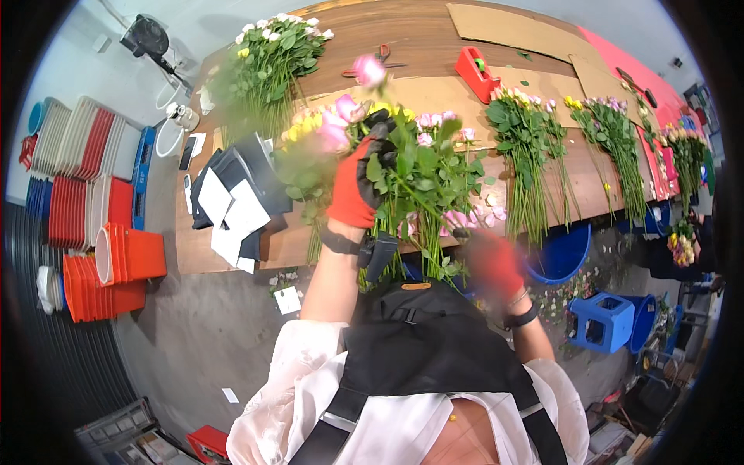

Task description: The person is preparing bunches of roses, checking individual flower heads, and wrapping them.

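My left hand, in a red and black work glove, is closed around the stems of pink roses, their heads standing above the fingers. Also gloved in red, my right hand is blurred; it is at the lower end of a green stem that slants down from the left hand, and its finger closure is unclear. Leafy cut roses with pink heads lie on the table between and behind the hands, beside yellow roses. Loose pink petals lie near the table's front edge.
White roses, scissors, a red tape dispenser and cardboard lie on the wooden table. Rose bunches lie to the right, papers to the left. A blue tub and blue stool stand below; a person is far right.
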Motion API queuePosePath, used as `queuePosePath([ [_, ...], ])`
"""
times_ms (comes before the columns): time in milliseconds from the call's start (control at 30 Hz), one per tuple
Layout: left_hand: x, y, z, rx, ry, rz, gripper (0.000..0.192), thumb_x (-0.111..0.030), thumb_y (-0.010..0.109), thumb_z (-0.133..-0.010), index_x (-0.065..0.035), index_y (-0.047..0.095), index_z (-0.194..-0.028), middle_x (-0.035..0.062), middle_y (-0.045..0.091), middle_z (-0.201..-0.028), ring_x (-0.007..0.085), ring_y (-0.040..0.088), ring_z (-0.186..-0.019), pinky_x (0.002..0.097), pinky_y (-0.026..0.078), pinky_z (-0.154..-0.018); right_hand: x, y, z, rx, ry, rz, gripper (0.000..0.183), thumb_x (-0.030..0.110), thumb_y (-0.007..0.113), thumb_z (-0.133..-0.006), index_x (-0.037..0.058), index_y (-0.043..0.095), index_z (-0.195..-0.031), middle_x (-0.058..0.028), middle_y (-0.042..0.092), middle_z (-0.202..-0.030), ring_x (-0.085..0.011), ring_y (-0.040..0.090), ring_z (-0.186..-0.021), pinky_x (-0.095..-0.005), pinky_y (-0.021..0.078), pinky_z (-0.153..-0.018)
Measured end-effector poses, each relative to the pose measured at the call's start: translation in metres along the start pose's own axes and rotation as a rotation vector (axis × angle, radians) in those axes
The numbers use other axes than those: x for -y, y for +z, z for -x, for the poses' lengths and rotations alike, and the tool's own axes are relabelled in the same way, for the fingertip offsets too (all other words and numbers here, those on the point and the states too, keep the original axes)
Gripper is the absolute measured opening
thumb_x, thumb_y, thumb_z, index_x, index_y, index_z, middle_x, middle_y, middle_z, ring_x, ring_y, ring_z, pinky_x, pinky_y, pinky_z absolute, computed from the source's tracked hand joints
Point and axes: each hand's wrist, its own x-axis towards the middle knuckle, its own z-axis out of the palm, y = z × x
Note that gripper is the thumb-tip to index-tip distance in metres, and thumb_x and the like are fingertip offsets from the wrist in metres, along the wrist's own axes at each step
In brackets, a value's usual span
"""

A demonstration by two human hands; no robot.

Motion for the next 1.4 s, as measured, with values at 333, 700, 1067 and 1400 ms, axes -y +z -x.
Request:
queuePosePath([
  [333,-0.020,0.039,0.034,0.117,0.238,-0.411,0.036,-0.004,0.057,-0.084,-0.0016,0.059,-0.120,0.0105,0.065,-0.110,0.0201,0.064,-0.093,0.0295,0.050,-0.081,-0.031,-0.003,0.041,0.020,-0.026,0.385,0.056,0.012,0.073,-0.070,0.0084,0.060,-0.124,-0.0108,0.062,-0.117,-0.0310,0.053,-0.117,-0.0398,0.0396,-0.100],
  [700,-0.021,0.106,0.070,0.062,-0.293,-0.022,0.029,-0.005,0.057,-0.092,-0.0028,0.058,-0.121,0.0066,0.063,-0.114,0.0173,0.061,-0.099,0.0329,0.051,-0.082,0.165,-0.019,-0.035,-0.572,-0.280,0.252,0.040,0.004,0.079,-0.066,0.0045,0.067,-0.105,-0.0123,0.063,-0.113,-0.0304,0.059,-0.104,-0.0383,0.0443,-0.093],
  [1067,-0.030,0.102,0.074,0.280,-0.089,-0.098,0.039,-0.008,0.057,-0.094,-0.0054,0.050,-0.132,0.0077,0.057,-0.125,0.0193,0.058,-0.109,0.0318,0.049,-0.088,0.119,-0.009,-0.042,-0.540,-0.216,-0.974,0.021,0.001,0.060,-0.081,-0.0014,0.062,-0.101,-0.0104,0.065,-0.104,-0.0194,0.061,-0.096,-0.0275,0.0497,-0.080],
  [1400,-0.027,0.103,0.065,0.359,-0.074,-0.254,0.041,-0.004,0.058,-0.087,-0.0048,0.053,-0.128,0.0055,0.056,-0.124,0.0190,0.057,-0.107,0.0312,0.047,-0.087,0.152,-0.049,-0.032,-0.496,-0.264,-0.183,0.040,0.008,0.070,-0.072,-0.0024,0.062,-0.109,-0.0123,0.061,-0.114,-0.0215,0.057,-0.109,-0.0301,0.0483,-0.089],
])
